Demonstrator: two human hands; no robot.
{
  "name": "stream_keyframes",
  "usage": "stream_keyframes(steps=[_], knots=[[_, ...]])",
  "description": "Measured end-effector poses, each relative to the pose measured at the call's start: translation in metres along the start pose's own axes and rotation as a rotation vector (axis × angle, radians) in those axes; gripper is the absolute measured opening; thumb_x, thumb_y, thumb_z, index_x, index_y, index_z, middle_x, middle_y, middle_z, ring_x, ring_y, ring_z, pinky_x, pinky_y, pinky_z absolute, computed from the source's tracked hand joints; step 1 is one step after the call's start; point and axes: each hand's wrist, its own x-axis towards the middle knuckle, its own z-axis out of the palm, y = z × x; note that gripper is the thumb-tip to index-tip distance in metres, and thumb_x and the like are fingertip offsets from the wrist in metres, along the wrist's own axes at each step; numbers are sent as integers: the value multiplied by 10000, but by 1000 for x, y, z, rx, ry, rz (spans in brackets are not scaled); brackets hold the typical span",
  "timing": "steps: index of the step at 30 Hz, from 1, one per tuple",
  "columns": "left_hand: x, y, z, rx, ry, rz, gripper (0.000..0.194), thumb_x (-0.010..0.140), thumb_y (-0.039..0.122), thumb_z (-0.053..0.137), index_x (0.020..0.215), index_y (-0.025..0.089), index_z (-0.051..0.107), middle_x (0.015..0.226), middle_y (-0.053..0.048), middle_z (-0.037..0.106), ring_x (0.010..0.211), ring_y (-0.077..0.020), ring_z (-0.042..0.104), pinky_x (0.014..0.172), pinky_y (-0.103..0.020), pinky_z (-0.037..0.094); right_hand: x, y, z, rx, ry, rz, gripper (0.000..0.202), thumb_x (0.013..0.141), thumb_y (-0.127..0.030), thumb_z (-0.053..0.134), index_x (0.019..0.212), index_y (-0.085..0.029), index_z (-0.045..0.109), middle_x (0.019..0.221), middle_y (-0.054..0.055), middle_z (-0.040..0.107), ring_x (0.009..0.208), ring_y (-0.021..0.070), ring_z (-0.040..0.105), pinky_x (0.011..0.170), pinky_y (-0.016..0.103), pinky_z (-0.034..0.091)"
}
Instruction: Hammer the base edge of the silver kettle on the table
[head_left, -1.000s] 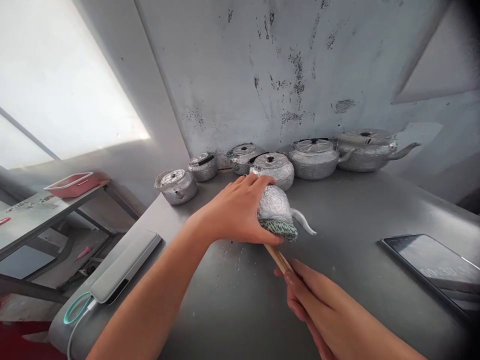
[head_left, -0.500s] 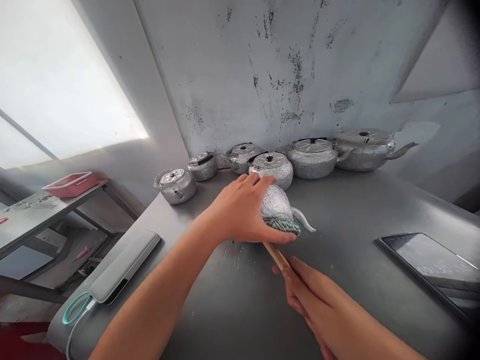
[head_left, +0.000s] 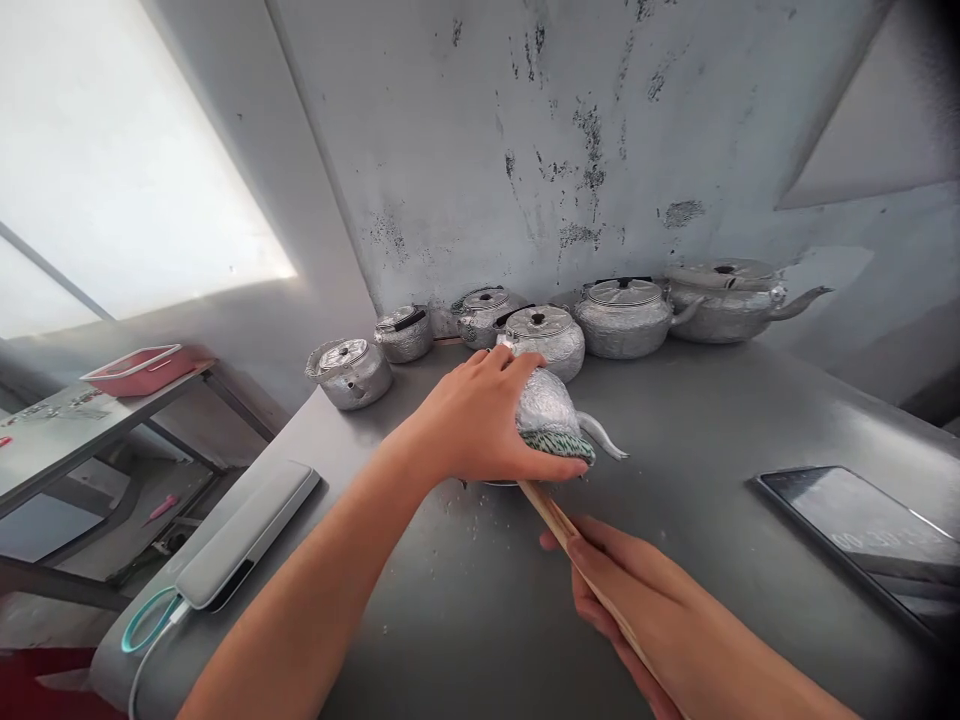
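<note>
**Two hands, one small kettle, and a stick that can slip**

Two sets of fingers do the work, so we start there. Our left hand (head_left: 480, 425) is curled over the small kettle (head_left: 546, 412), fingers wrapped across its top and thumb stretched along the lower edge, pressing it tilted against the steel table (head_left: 735, 420). Our right hand (head_left: 637, 605) is closed around a wooden stick (head_left: 559, 520), whose far end disappears under a green-patterned cloth (head_left: 559, 447) at the kettle's mouth; we cannot tell how deep it sits inside.

We judge the risks to come from that grip. The kettle rests on its rounded side, so a hard push along the stick could roll it out from under the left palm and send the spout (head_left: 609, 440) skidding. The stick's tip passes close beneath the left thumb, and a slip could jab it. The cloth could also come off the stick inside the kettle.

Farther out, a row of kettles (head_left: 630, 315) stands along the wall, just behind the left hand, near enough to be knocked. A tablet (head_left: 862, 525) lies to the right, a power bank (head_left: 244, 535) to the left.

Against the frame a second ago, the right hand sits farther back along the stick, leaving more wood bare between hand and kettle; the kettle itself has barely shifted.
</note>
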Motion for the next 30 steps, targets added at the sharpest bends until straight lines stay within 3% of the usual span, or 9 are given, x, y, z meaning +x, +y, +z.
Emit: stream_keyframes(steps=[4,8,18,23,27,30], knots=[[-2,-4,-2,-13,-42,6,1035,719,825,655,1529,230,409,1448,-131,502,1303,-367,494,1039,-492,460,0,4,0,3,-28,-65,389,1079,-492,261,901,-230,485,753,-66,470,491,69,407,511,229,425],[-2,-6,-2,-28,-63,-16,1021,723,809,663,1533,243,403,1455,-130,499,1292,-368,511,1015,-477,474,1,5,-1,38,4,-124,403,1077,-508,282,879,-230,496,739,-73,451,480,66,367,484,221,395],[-1,-5,-1,-18,-44,-4,994,715,764,699,1511,233,429,1417,-124,527,1258,-358,526,993,-475,489,-5,-4,0,12,-23,-42,382,1083,-469,249,893,-239,487,722,-74,412,489,79,324,482,220,400],[0,-4,0,15,-48,-3,999,731,776,681,1527,236,411,1516,-144,457,1339,-392,481,1052,-508,454,-3,-5,2,25,55,-44,447,1065,-535,246,819,-232,464,716,-62,431,497,85,353,464,226,392],[-1,-4,-1,-8,-54,11,1089,695,874,641,1544,238,395,1509,-139,472,1381,-402,451,1089,-509,429,-1,-2,3,11,13,-43,473,1050,-596,254,861,-237,497,664,-76,403,470,86,321,484,232,416],[-1,-5,-1,-36,-47,9,1177,634,951,610,1552,248,392,1497,-134,485,1377,-408,453,1084,-517,432,-1,1,2,54,72,-58,527,1028,-658,258,819,-231,485,698,-66,429,479,80,350,475,227,411]])
